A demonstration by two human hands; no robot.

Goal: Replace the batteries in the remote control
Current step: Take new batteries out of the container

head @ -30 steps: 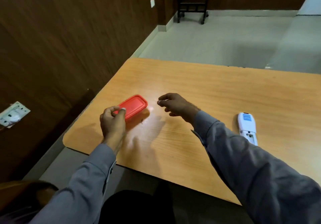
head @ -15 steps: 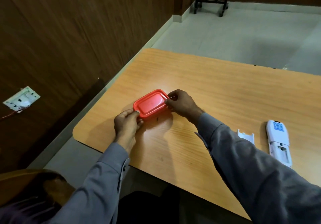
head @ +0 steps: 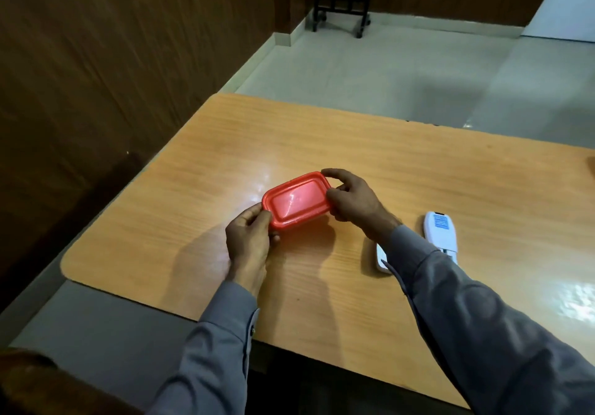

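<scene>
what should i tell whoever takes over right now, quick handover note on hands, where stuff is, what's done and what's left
Left hand grips the near end of the red lidded box; right hand pinches its far-right corner. The lid is on.
The white remote lies face down on the table, right of the box; its battery cover lies beside it, partly hidden by the right sleeve.
Done: cover off.
Left: open the box (contents unseen), fit batteries, refit the cover.

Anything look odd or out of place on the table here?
Nothing stands out. Both hands grip the closed red box; the remote lies flat beside its detached cover.
</scene>
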